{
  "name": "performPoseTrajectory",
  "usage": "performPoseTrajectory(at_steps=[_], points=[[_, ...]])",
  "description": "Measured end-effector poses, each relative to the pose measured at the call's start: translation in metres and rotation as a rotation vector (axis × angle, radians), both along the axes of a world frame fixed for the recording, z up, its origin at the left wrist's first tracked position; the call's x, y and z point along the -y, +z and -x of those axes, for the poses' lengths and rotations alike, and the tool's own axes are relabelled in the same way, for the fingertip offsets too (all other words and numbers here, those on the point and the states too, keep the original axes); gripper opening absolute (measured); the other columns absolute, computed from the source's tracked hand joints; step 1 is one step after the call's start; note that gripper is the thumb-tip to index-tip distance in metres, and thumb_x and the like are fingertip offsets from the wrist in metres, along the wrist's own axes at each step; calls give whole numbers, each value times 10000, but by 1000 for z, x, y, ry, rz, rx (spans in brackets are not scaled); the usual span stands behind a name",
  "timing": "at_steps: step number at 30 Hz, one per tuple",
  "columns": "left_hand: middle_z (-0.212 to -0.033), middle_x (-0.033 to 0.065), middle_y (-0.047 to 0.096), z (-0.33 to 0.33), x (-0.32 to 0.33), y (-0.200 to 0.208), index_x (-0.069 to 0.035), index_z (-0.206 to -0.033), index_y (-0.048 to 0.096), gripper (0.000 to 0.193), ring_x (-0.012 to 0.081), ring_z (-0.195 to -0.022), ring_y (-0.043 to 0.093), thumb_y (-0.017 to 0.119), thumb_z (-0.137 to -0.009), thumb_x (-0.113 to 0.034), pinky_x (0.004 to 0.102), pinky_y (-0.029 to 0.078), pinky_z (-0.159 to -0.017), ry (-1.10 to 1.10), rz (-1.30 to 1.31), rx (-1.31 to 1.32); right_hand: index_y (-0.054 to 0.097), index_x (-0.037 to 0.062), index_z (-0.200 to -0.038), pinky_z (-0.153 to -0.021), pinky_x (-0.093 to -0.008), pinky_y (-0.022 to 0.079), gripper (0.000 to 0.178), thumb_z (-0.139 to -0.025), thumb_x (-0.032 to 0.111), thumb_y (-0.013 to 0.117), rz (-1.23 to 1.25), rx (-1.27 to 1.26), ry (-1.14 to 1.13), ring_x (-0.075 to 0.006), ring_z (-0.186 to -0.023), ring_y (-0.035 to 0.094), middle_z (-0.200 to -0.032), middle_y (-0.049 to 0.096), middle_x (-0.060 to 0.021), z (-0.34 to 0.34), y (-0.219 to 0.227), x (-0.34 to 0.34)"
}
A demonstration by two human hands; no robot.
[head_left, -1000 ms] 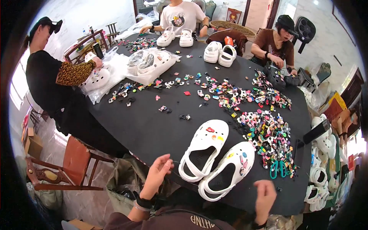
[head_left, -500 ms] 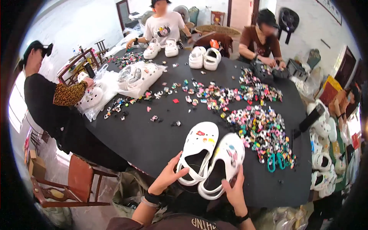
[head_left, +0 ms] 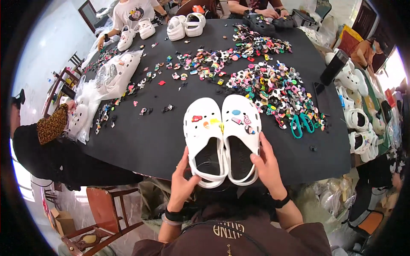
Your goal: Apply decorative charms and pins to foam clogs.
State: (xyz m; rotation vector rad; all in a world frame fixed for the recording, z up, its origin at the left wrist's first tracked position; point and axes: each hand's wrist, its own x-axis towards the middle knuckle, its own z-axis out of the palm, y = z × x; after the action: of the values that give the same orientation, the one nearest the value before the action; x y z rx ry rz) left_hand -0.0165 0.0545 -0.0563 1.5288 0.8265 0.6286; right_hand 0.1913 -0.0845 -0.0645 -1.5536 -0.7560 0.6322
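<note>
A pair of white clogs sits side by side at the table's near edge, toes pointing away from me. On the left clog are a red charm and yellow-orange ones. The right clog bears a blue oval, a pink piece and a small figure. My left hand grips the left clog's outer side near the heel, thumb by the strap. Along the outer side of the right clog, my right hand is closed with its thumb at the opening. A large heap of colourful shoe charms lies just beyond the right clog.
Teal-handled scissors lie by the heap. A black cylinder stands at the table's right. Plastic-wrapped clogs lie left; white clogs stand far back. Co-workers are around the table, one handling black clogs. A wooden chair is lower left.
The two clogs have come together and straightened, from tilted and splayed to side by side. Both hands have stayed on them. The view has tipped down toward me.
</note>
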Motion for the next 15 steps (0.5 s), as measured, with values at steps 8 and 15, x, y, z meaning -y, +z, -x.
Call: performPoseTrajectory(at_steps=[8, 15], points=[[-1318, 104, 471, -3, -19, -5, -71, -1413, 290, 755, 143, -1128, 486, 532, -700, -21, 264, 386, -930, 4, 130, 48, 210, -54, -1387, -1077, -347, 207, 585, -939, 227, 463, -2, -64, 40, -306, -1336, 247, -1436, 235, -226, -2, -4, -12], [-1372, 109, 411, 7, -20, -27, -90, -1412, 296, 731, 149, -1097, 479, 602, -748, -91, 242, 418, -824, -10, 69, 47, 578, -23, -1025, -750, -335, 459, 205, -851, 82, 551, -23, 636, -44, -258, -842, 566, -925, 559, -134, 7, 61, 0]])
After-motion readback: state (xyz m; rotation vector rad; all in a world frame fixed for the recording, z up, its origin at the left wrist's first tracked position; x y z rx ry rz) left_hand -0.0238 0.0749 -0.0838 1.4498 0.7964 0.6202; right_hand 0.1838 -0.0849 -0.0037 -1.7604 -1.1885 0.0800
